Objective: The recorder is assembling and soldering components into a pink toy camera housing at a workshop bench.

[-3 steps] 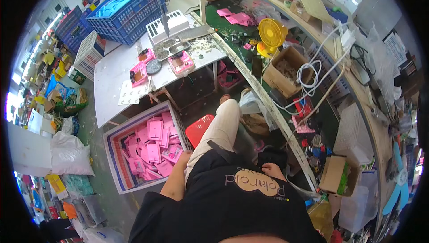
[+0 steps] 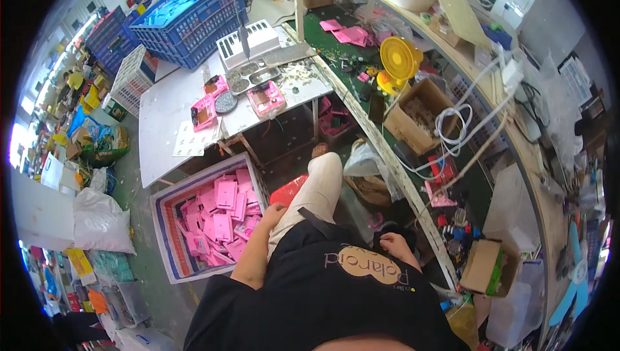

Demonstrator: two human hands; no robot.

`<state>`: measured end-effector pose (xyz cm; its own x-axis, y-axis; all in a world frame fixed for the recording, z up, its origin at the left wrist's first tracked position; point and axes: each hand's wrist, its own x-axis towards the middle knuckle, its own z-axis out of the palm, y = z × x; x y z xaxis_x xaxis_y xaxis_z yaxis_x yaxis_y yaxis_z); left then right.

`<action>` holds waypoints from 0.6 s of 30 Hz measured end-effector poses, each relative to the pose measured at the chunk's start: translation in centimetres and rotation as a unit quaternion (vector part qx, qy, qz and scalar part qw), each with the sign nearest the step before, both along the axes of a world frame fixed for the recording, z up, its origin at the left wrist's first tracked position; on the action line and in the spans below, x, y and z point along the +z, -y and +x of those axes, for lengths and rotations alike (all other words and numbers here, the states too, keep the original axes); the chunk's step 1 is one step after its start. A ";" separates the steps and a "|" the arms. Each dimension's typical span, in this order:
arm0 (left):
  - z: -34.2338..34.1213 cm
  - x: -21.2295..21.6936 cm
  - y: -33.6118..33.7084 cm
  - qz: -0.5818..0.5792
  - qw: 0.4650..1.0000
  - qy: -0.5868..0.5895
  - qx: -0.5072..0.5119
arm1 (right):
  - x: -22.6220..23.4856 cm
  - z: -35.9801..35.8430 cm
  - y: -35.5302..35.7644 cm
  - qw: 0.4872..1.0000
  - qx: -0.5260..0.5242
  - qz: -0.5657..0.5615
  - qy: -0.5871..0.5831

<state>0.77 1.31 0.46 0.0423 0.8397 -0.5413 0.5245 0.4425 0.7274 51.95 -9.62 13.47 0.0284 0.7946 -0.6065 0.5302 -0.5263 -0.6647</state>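
I see the left hand [image 2: 276,211] at the leg [image 2: 318,189], right of the crate [image 2: 163,238] of pink parts [image 2: 223,227], and the right hand [image 2: 394,244] by the shirt [image 2: 290,302]; fingers curl, grip I cannot tell. Floor [image 2: 137,212] borders the crate's left edge; lettering [image 2: 371,267] marks the shirt.

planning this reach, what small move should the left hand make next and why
I'd probably move the left hand over the plastic crate: no item shows in it, the crate's rim is close by, and pink plastic casings lie heaped inside.
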 end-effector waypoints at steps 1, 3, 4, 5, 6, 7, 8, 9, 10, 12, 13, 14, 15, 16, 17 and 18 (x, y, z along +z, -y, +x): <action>-0.1 0.8 -3.0 0.054 0.998 0.006 0.012 | -0.7 0.0 -3.5 1.000 0.006 0.020 -0.003; -1.9 2.8 -9.5 0.089 0.994 0.028 0.058 | -2.9 -0.3 -12.1 0.994 0.037 0.096 -0.025; -3.8 3.7 -11.0 0.056 0.993 0.044 0.093 | -2.0 -1.6 -15.8 0.994 0.045 0.085 -0.043; -6.1 3.9 -12.0 0.024 0.989 0.061 0.131 | 0.1 -3.7 -19.8 0.991 0.079 0.094 -0.046; -8.4 2.8 -13.5 0.016 0.990 0.024 0.140 | 1.2 -4.9 -23.9 0.991 0.098 0.084 -0.035; -11.0 1.3 -14.6 0.006 0.988 -0.013 0.153 | 2.1 -6.6 -28.2 0.984 0.129 0.119 -0.014; -12.7 0.1 -15.9 -0.008 0.982 -0.007 0.190 | 3.1 -8.4 -32.7 0.974 0.163 0.156 0.007; -14.2 -0.9 -17.8 -0.021 0.974 0.000 0.226 | 4.4 -10.3 -37.5 0.970 0.184 0.159 0.006; -15.9 -1.9 -19.6 -0.034 0.963 0.002 0.266 | 5.5 -13.0 -42.1 0.965 0.208 0.162 -0.001; -19.0 -4.9 -23.8 0.031 0.953 -0.049 0.296 | 6.3 -19.2 -50.4 0.958 0.227 0.177 -0.009; -19.9 -6.3 -26.2 0.074 0.951 -0.099 0.284 | 4.4 -21.2 -54.3 0.963 0.213 0.159 -0.044; -20.7 -7.6 -28.5 0.114 0.944 -0.151 0.272 | 2.2 -23.3 -58.0 0.967 0.199 0.139 -0.079; -20.4 -7.3 -32.3 0.088 0.950 -0.144 0.261 | 0.6 -24.8 -60.4 0.969 0.203 0.135 -0.045; -19.3 -6.1 -34.5 0.050 0.959 -0.138 0.243 | -1.7 -25.2 -62.2 0.964 0.227 0.141 -0.010; -17.9 -6.0 -33.8 0.008 0.964 -0.062 0.257 | -3.6 -25.5 -62.0 0.951 0.274 0.143 0.020; -18.3 -5.8 -35.4 -0.009 0.961 0.010 0.276 | -5.1 -26.6 -62.8 0.932 0.320 0.167 0.045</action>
<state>-17.57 36.67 -5.38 -0.3964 0.7278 -0.5597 0.1915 0.6618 0.7248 25.30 53.22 8.35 -0.4772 0.8103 -0.3401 0.7254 0.1447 -0.6729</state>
